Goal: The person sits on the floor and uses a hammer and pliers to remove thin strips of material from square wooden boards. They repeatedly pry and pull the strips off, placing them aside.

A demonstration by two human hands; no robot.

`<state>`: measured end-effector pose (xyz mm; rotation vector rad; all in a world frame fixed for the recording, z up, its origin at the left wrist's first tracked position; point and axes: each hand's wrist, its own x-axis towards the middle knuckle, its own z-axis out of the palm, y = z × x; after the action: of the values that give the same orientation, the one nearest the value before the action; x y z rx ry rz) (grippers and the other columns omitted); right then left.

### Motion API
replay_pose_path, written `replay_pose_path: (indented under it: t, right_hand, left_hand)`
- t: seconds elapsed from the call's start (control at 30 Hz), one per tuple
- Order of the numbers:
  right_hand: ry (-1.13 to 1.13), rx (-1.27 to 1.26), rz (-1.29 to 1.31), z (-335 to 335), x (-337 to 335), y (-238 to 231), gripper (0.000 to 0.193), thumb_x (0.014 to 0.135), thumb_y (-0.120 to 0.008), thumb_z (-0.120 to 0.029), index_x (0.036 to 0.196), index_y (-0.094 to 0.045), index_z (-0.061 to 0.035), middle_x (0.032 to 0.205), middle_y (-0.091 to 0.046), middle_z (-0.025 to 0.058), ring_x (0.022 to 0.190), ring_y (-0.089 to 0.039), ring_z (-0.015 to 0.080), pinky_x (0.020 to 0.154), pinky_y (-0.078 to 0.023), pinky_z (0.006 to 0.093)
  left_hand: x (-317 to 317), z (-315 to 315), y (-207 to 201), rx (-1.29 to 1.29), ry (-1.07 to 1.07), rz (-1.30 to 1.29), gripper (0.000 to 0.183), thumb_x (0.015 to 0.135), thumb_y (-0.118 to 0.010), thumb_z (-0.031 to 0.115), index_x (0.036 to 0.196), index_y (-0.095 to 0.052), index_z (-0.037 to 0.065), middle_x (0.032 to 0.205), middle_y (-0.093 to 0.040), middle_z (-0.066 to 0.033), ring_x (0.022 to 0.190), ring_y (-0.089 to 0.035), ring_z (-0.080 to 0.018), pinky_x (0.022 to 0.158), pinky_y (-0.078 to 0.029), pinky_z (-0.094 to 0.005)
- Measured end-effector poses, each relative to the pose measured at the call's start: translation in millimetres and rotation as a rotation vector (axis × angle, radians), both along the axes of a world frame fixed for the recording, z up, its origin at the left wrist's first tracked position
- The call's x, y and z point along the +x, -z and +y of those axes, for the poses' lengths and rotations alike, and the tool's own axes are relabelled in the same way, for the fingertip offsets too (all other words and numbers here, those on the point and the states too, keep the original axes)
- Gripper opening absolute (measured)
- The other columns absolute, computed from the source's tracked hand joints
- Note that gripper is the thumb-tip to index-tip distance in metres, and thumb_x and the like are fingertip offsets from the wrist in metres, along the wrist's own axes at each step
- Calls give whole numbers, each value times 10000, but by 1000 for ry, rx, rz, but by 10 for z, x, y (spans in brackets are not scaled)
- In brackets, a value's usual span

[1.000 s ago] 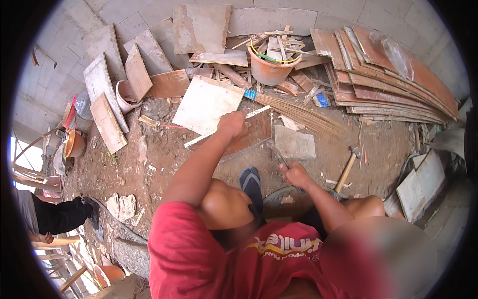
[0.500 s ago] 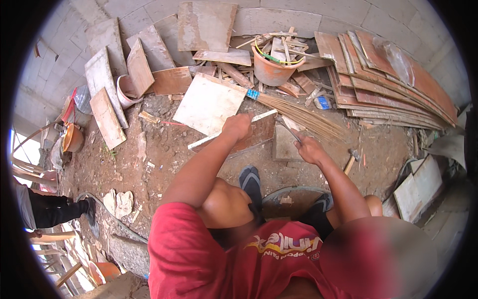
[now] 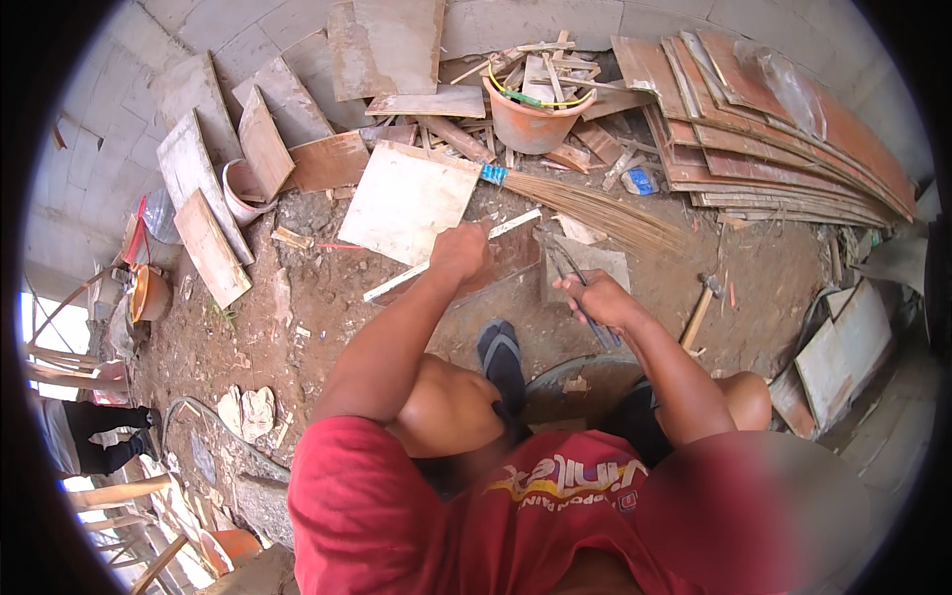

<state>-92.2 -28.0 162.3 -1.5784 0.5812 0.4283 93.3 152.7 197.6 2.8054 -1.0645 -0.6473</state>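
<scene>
My left hand [image 3: 459, 253] is closed over the upper edge of a brown plywood board [image 3: 511, 260] with a pale edge, which is tilted in front of me. In my right hand [image 3: 598, 298] is a dark pair of long-handled pincers [image 3: 567, 262]. Their two arms stand apart, the upper ends pointing away from me near the board's right end. Beneath the right hand lies a grey concrete block [image 3: 610, 266]. A pale square board [image 3: 412, 203] rests on the ground just beyond my left hand.
A stick broom [image 3: 595, 206] lies beyond the block. To the right are a hammer [image 3: 702, 309] and a stack of plywood sheets [image 3: 754, 149]. An orange bucket [image 3: 535, 124] holds wood scraps. More boards [image 3: 203, 188] lean at the left, where another person's legs [image 3: 104, 436] show.
My right hand has moved a little left and turned, so both arms of the pincers now show. The left hand keeps its hold on the board. The other person's feet have shifted left.
</scene>
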Motion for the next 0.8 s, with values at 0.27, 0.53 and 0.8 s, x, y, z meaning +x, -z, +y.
replay_pose_path:
  t: [0.27,0.53,0.8]
  right_hand:
    - [-304,-1234,-209,-152,-63,-94,234,957,-487,-159,1079,-605,2,882,-666,243,814,-674,387,709,-522,463]
    - [54,-1002,69,-808,-1540,-777,237,960,-497,-176,1069,-638,-18,917,-650,270,924,-631,426,761,-496,509]
    - [252,-831,485,-1522,-3999,-510,305,913,-523,-155,1159,-639,-18,910,-672,246,779,-662,365,688,-523,437]
  left_hand:
    - [0,-49,-30,19,-12,-19,439,890,-638,353,1222,-571,73,1101,-666,-212,1054,-629,-384,891,-495,-474]
    - [228,-254,-14,9,-5,-80,522,866,-654,409,1270,-576,88,1147,-661,-206,1087,-620,-371,925,-488,-464]
    - [346,13,227,-243,160,167,422,827,-688,115,1218,-597,-16,1107,-681,-225,1036,-643,-367,929,-470,-409]
